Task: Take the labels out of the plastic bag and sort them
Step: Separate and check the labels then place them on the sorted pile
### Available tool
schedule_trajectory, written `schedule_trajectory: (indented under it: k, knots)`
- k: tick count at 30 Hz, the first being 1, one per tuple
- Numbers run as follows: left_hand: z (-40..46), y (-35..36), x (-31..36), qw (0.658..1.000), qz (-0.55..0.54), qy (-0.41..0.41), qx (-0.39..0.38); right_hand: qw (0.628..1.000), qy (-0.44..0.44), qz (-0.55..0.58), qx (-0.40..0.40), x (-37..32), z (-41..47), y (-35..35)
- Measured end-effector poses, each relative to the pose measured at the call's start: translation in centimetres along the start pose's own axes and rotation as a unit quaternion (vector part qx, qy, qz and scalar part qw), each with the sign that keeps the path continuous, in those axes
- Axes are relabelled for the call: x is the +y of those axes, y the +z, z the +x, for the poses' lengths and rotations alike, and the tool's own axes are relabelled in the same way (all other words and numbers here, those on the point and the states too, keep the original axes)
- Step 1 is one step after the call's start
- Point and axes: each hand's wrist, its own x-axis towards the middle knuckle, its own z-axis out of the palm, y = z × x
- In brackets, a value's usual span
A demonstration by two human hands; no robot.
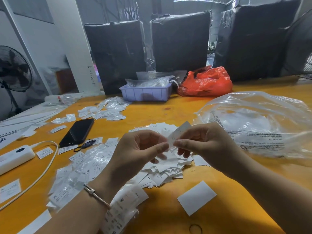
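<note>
- Labels [162, 171] lie in a loose white heap on the yellow table [168, 114], right under both hands and a little toward the person's left
- One label [179, 132] is held up between the hands, above the heap; its long axis runs up and away to the right, the far corner pointing at the big clear plastic bag [256, 125]
- Left hand [135, 149] has thumb and fingers curled toward the lower end of that label; the pinch itself is blurred, so I'd judge it as holding, not swear to it
- Right hand [200, 142] pinches the same label from the other side, fingertips almost meeting the left's
- Both hands are equally near; the sorted spots look to be the bundle marked M [125, 205] by the left wrist and the scattered packets [108, 110] further off to the left, so the left hand seems better placed to set it down
- A phone [77, 132] lies left of the heap
</note>
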Motion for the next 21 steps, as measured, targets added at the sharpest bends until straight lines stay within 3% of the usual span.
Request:
schedule_trajectory:
  k: [2,8,14,21]
  knots:
    - [-0.1,0.1,-0.1,1.000,0.024,0.014,0.010,1.000,-0.003,-0.009,0.009,-0.2,0.0,0.0]
    - [-0.2,0.0,0.0,0.999,0.019,0.039,0.031,0.973,-0.140,-0.030,0.183,-1.9,-0.2,-1.1]
    - [-0.3,0.2,0.0,0.999,0.015,0.043,0.029,0.958,-0.209,-0.076,0.182,-2.5,-0.9,-0.5]
    - [-0.2,0.3,0.0,0.999,-0.002,0.038,0.013,0.953,-0.197,-0.110,0.205,-2.3,-0.8,-0.7]
